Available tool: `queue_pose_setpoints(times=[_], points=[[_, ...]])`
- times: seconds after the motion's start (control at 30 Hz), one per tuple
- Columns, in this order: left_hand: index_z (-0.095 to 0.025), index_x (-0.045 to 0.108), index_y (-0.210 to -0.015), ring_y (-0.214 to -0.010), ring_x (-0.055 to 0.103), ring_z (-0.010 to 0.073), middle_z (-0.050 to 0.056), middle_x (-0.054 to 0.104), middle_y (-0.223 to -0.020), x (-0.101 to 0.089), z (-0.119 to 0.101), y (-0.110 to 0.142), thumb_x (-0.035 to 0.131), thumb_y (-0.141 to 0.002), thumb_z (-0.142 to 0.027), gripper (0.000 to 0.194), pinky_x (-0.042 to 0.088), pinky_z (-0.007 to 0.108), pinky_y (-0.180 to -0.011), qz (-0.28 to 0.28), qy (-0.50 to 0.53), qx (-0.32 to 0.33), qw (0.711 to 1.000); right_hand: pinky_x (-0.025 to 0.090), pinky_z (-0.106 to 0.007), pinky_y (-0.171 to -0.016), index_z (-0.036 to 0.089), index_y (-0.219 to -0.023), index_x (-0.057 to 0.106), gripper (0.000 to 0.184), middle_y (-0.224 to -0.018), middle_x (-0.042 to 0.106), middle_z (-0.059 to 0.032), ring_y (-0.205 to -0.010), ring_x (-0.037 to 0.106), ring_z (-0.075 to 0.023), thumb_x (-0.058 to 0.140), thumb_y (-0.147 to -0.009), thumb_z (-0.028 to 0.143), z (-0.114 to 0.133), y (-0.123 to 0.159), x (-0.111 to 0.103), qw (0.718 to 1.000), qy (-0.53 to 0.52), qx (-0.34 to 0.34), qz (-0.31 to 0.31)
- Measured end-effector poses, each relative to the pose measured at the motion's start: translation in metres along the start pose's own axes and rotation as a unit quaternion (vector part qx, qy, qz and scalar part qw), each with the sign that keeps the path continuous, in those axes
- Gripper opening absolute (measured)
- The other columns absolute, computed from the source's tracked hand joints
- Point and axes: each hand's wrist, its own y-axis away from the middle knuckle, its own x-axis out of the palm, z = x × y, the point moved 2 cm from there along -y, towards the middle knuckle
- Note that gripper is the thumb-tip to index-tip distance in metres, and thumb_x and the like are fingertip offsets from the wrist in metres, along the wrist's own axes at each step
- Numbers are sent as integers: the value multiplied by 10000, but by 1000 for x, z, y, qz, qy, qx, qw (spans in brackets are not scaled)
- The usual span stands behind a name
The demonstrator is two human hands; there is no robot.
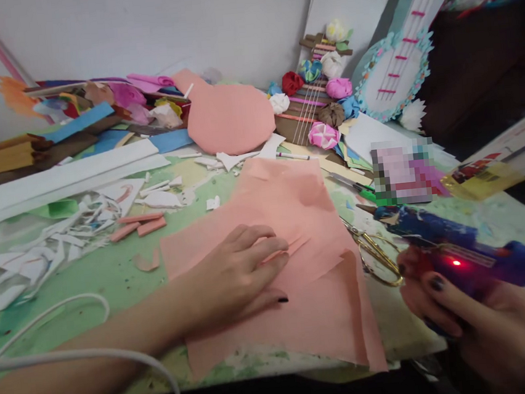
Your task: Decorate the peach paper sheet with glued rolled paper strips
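My left hand [246, 273] lies palm down on a sheet of peach crepe paper [275, 332], its fingers stretched out. Near its fingertips is a narrow peach strip or fold [298, 243]; whether the fingers touch it I cannot tell. At the right, my right hand [468, 307] is closed around a blue glue gun [438, 236] with a red light glowing on its side. Its nozzle points left, above the table and apart from the paper. Gold-handled scissors [374, 251] rest between the paper and the glue gun.
A peach-covered rounded shape [231, 119] stands behind the paper. White paper scraps [76, 240] and small peach rolls [139, 226] lie at left. A white cable [96, 355] crosses my left forearm. A utility knife [354, 185] lies at right, before a flower-decorated model instrument [305, 109].
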Motion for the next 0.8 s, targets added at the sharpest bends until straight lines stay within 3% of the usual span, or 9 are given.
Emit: queue_pose_setpoints(times=[0.07,0.1,0.17,0.23,0.33,0.57,0.8], points=[[-57,543,-1205,-1167,423,330,157,581,-1222,4,-2,0,482,-912,-440,487,353,469,-959,19,-49,13,999,345,-267,-410,210,-906,607,233,-536,438,21,-427,396,-111,596,-836,432,8,-6,21,991,-126,27,-30],[-51,526,-1232,-1187,406,337,158,569,-1245,6,-3,0,463,-912,-471,531,340,472,-966,29,-63,13,998,430,-262,-486,217,-910,617,205,-670,558,-11,-513,497,-117,651,-808,391,13,-8,29,988,-148,24,-38],[-53,492,-1280,-1223,375,343,159,536,-1295,9,-2,-1,436,-910,-508,589,314,475,-984,44,-75,2,996,527,-287,-722,231,-939,646,191,-957,651,-48,-788,630,-165,686,-791,346,19,-14,45,989,-150,12,-5],[-69,481,-1300,-1236,365,347,161,516,-1316,10,-2,0,433,-905,-523,603,302,479,-991,50,-77,-9,996,498,-342,-918,249,-1005,662,205,-1128,644,-55,-1027,616,-211,661,-817,330,22,-20,56,988,-146,-7,46],[-88,496,-1292,-1210,389,357,177,523,-1285,9,-1,0,450,-892,-533,600,310,497,-979,47,-83,-17,995,384,-399,-1075,280,-1098,656,250,-1270,599,-31,-1206,528,-214,618,-853,311,21,-30,69,985,-140,-41,95],[-109,496,-1296,-1174,418,352,181,531,-1233,5,-2,3,514,-871,-500,578,354,504,-958,32,-70,-27,997,324,-427,-1119,351,-1190,611,339,-1325,576,10,-1267,486,-190,620,-854,305,18,-40,81,990,-111,-24,84],[-151,533,-1261,-1141,441,351,165,564,-1151,2,2,13,557,-858,-460,508,399,518,-911,22,-54,-30,998,331,-443,-1111,324,-1192,613,356,-1298,598,-13,-1235,522,-206,633,-836,315,18,-42,82,990,-119,-16,71]])
